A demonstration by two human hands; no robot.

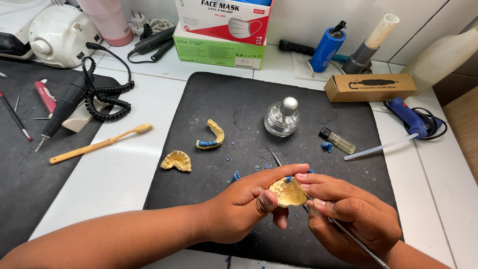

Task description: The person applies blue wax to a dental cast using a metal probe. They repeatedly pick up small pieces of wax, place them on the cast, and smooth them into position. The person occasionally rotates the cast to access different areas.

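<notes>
My left hand (246, 201) holds a yellow plaster dental cast (287, 193) between thumb and fingers, low over the black mat (239, 99). My right hand (348, 211) grips a thin metal carving tool (348, 234) like a pen, its shaft lying across the cast with the tip (273, 154) sticking out beyond it. A bit of blue wax shows at the cast's upper edge. On the mat to the left lie two more casts: an arch with blue wax (211, 135) and a plain yellow one (177, 160).
A glass spirit lamp (282, 118), a small vial (338, 141) and blue wax crumbs (326, 146) sit on the mat. A wooden toothbrush (99, 144) and a corded handpiece (64, 107) lie left. A blue glue gun (411, 119), cardboard box (371, 87) and stacked boxes (221, 30) stand behind.
</notes>
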